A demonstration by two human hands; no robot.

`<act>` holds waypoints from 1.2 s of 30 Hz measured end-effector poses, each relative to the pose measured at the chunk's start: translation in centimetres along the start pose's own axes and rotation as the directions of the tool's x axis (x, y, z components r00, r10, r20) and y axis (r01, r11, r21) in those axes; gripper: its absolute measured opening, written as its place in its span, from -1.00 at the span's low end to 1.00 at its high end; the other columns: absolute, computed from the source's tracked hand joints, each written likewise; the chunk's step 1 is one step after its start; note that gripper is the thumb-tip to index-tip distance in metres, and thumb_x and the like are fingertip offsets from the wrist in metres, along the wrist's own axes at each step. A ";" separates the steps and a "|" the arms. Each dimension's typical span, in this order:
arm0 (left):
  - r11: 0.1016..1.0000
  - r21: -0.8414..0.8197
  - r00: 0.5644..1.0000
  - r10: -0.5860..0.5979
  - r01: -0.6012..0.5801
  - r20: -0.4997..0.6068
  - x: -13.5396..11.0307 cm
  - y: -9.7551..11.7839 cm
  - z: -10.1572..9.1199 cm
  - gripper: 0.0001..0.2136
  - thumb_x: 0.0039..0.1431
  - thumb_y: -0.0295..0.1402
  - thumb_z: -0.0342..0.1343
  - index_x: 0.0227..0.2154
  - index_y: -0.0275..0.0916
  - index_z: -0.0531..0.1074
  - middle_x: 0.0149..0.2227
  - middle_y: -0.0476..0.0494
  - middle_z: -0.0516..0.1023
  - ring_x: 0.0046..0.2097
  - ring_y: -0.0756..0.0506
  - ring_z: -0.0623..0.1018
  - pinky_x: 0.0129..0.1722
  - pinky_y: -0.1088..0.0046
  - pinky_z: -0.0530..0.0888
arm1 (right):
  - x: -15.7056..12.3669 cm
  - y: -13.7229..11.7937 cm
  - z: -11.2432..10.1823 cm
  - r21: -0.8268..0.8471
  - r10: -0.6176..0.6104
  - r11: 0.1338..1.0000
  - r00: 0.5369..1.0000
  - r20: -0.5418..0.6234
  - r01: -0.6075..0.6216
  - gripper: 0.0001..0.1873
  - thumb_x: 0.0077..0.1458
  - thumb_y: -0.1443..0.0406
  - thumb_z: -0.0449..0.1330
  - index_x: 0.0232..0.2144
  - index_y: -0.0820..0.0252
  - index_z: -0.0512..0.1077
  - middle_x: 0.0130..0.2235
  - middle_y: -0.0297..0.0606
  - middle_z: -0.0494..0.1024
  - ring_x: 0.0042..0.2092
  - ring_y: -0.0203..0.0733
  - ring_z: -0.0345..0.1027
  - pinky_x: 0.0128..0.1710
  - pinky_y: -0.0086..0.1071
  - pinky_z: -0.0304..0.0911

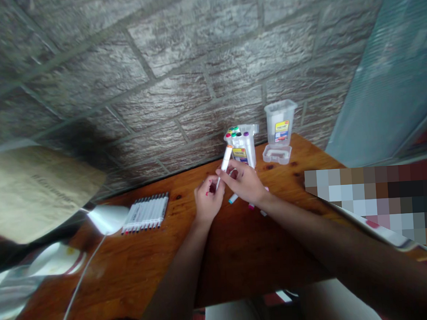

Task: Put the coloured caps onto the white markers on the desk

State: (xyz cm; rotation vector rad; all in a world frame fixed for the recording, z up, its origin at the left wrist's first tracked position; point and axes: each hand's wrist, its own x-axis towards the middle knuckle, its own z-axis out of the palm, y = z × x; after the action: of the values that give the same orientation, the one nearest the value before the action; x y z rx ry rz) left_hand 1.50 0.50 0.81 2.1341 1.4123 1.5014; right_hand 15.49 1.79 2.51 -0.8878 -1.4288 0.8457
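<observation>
Both my hands meet over the middle of a wooden table (240, 245). My right hand (245, 182) is closed around a white marker (225, 161) with an orange cap, tilted up and to the right. My left hand (209, 201) pinches the marker's lower end, where a red bit shows. Just behind stands a clear plastic case (247, 146) with several coloured markers upright in it. Under my right hand lie a few loose markers (233, 198) on the wood.
A row of several white markers (146, 215) lies at left beside a white lamp head (106, 218) with its cord. An open clear case (279, 122) and its lid (277, 153) stand at the back right. A stone wall rises behind; a plate (56, 259) sits at far left.
</observation>
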 end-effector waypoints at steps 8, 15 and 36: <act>0.998 0.045 0.998 0.049 -0.046 -0.048 0.0 -0.6 0.2 -0.87 0.23 -0.28 0.14 -0.37 -0.21 0.45 -0.43 -0.03 0.55 -0.38 0.00 0.52 -0.29 0.51 0.44 | 0.2 0.6 0.0 -0.003 -0.030 1.000 0.999 -0.013 0.030 -0.77 0.14 0.13 0.25 -0.27 0.16 0.49 -0.38 -0.32 0.52 -0.45 -0.32 0.30 -0.45 -0.44 0.19; 1.000 0.015 0.995 -0.026 0.028 -0.091 0.1 -1.5 0.6 -0.83 0.29 -0.20 0.12 -0.20 -0.17 0.48 -0.32 -0.07 0.59 -0.29 -0.04 0.58 -0.22 0.44 0.50 | 1.0 -0.9 -1.4 0.045 -0.057 0.997 0.987 -0.152 0.064 -0.65 0.12 0.05 0.27 -0.13 0.12 0.44 -0.31 -0.33 0.55 -0.51 -0.37 0.26 -0.54 -0.46 0.18; 0.995 0.051 0.981 -0.074 0.085 -0.180 0.5 -2.5 0.7 -0.83 0.29 -0.23 0.10 -0.22 -0.18 0.51 -0.35 -0.08 0.63 -0.29 -0.05 0.60 -0.23 0.45 0.48 | 13.0 -7.6 -9.3 -0.147 -0.215 0.974 0.911 -0.352 0.173 -0.70 0.05 0.13 0.31 -0.19 0.14 0.47 -0.41 -0.32 0.48 -0.46 -0.27 0.37 -0.48 -0.40 0.31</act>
State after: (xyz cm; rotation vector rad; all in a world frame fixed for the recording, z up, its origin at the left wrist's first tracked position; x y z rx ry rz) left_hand 0.63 2.48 -0.72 1.9916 1.5986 1.6755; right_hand 24.22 10.01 15.45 -0.9156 -1.2179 0.4233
